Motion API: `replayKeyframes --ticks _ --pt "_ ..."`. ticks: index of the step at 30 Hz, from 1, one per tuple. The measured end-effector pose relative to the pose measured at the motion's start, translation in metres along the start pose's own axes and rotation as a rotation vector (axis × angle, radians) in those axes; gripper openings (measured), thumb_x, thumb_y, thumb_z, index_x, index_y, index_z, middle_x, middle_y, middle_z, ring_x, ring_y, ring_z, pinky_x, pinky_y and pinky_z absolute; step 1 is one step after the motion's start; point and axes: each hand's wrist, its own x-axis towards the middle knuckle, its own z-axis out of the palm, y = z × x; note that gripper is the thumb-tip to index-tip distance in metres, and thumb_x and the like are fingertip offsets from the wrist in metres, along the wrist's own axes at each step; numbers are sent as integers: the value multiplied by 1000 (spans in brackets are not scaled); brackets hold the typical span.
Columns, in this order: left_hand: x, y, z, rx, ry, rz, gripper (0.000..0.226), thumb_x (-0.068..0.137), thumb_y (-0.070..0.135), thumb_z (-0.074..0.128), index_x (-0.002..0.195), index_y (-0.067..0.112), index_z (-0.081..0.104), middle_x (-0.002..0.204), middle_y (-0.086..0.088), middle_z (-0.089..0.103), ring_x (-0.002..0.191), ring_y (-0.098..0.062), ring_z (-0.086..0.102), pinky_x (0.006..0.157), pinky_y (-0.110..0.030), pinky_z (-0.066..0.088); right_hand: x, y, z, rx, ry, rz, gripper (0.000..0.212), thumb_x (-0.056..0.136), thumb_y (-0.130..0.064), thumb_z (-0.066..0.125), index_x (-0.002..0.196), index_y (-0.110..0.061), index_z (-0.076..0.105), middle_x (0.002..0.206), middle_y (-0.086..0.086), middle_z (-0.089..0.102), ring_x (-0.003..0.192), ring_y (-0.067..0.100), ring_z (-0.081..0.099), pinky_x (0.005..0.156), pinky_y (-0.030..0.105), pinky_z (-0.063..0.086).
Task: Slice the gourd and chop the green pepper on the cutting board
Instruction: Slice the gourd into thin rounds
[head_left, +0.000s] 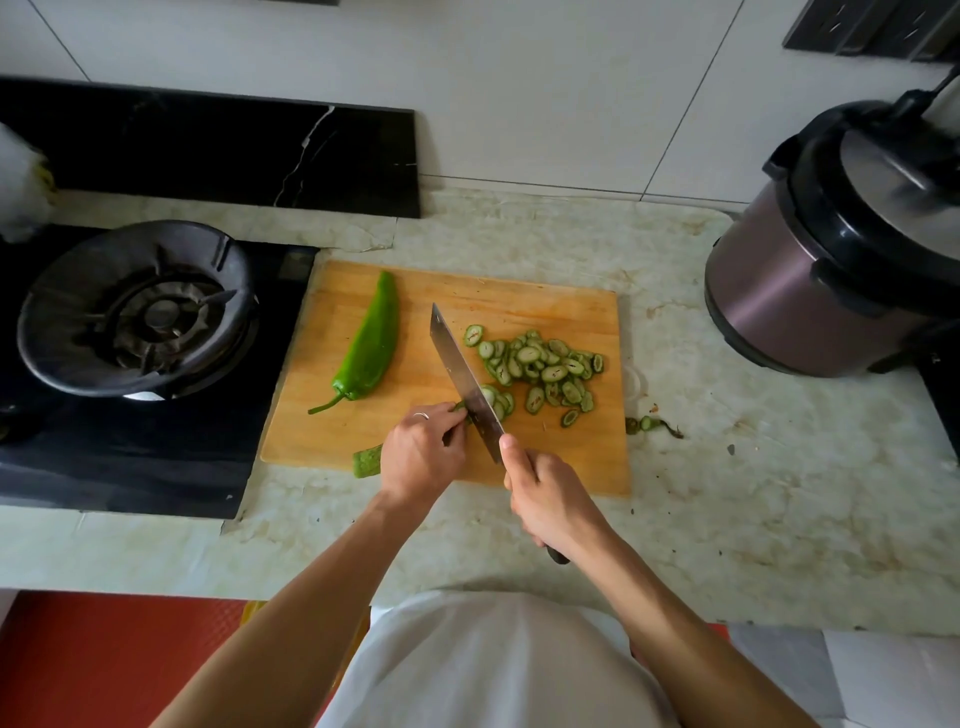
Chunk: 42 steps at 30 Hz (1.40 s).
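Pepper beside knife, cooker right, burner left of board

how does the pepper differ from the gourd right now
The pepper is whole with its stem on; the gourd is mostly cut into slices. The pepper lies untouched; the left hand holds the gourd against the knife. The pepper looks glossy, the gourd dull. Both are green, on the board.
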Motion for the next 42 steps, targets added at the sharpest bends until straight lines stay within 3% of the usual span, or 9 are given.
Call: replayKeyframes --ticks 6,13,17,22,27,32,38,42 --pt "0 -3 2 -2 -20 -9 12 77 12 65 76 9 76 75 -2 72 75 -27 68 52 -39 57 1 -1 3 -50 6 -17 55 101 -57 33 63 -20 46 59 -1 49 54 19 44 48 29 35" --pt "-1 -3 6 25 -19 -27 10 77 12 66 76 11 76 73 -1 71 76 -25 68 48 -36 56 5 -6 6 -113 23 -21 58 102 -56 31 63 -17 47 66 4 55 65 25 51 62 29 33" --pt "-3 -10 12 58 -72 -71 18 83 22 56 74 19 71 71 6 66 74 -20 63 45 -33 49 14 -11 8 -145 -13 -30 57 105 -48 30 90 -5 64 87 17 65 82 33 61 64 31 39" --pt "-2 -10 10 39 -61 -35 21 84 24 52 70 19 67 68 5 65 71 -21 63 43 -32 47 24 -14 19 -142 20 -6 64 102 -57 28 75 -9 60 75 10 63 77 30 61 66 28 37" --pt "-1 -11 11 75 -46 -41 21 84 23 52 77 18 72 73 4 68 73 -22 63 45 -35 51 17 1 14 -103 12 12 58 102 -56 32 70 -13 55 79 13 66 74 29 58 67 30 40" --pt "-2 -1 5 90 11 -13 11 83 18 64 79 16 75 81 6 72 79 -21 67 45 -32 53 10 10 7 -39 27 17 53 102 -54 33 65 -22 51 61 -2 55 60 22 53 61 32 44" --pt "-4 -2 1 109 -16 38 14 82 16 67 90 15 79 93 4 75 86 -24 69 57 -34 57 2 4 -5 -9 27 -7 57 102 -55 34 66 -14 52 50 -2 51 43 14 46 47 31 39" --pt "-3 0 0 66 -14 -6 17 80 18 65 88 14 80 94 2 76 87 -24 70 55 -38 59 -1 -1 -7 -1 1 -15 64 101 -58 33 72 -4 52 51 0 50 43 17 45 50 33 39"
